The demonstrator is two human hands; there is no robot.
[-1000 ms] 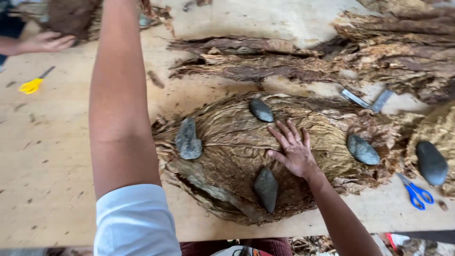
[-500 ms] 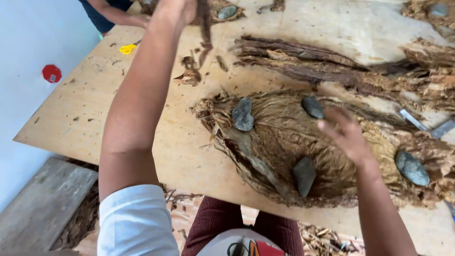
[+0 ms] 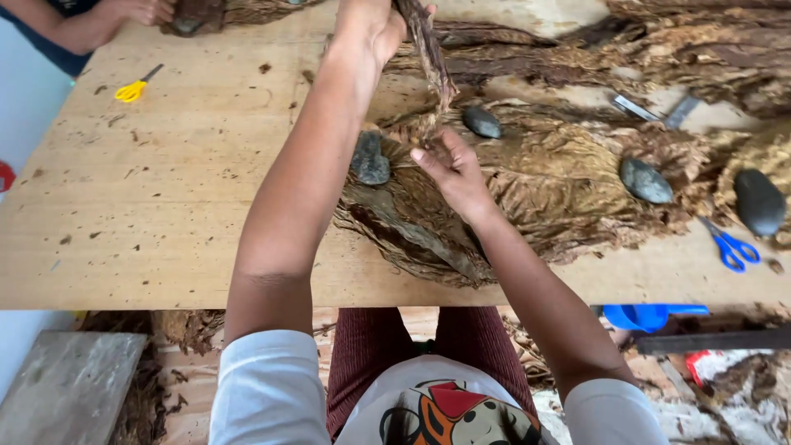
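My left hand (image 3: 368,26) is raised over the far side of the table, closed on the top of a long crumpled dried leaf (image 3: 431,62) that hangs down. My right hand (image 3: 450,169) pinches the lower end of that same leaf just above a flat pile of brown dried leaves (image 3: 544,194). Dark stones (image 3: 370,159) lie on the pile as weights, one by my left forearm, another (image 3: 482,123) just beyond my right hand.
The wooden table (image 3: 156,222) has yellow scissors (image 3: 132,89) at far left and blue scissors (image 3: 732,247) at right near two more stones (image 3: 645,180). More dried leaves (image 3: 659,49) are heaped at the back. Another person's hand (image 3: 136,10) works at top left.
My right hand lifted off the flat pile and took the lower end of the leaf. My left hand brought the leaf in above the pile. The view swung left, then back.
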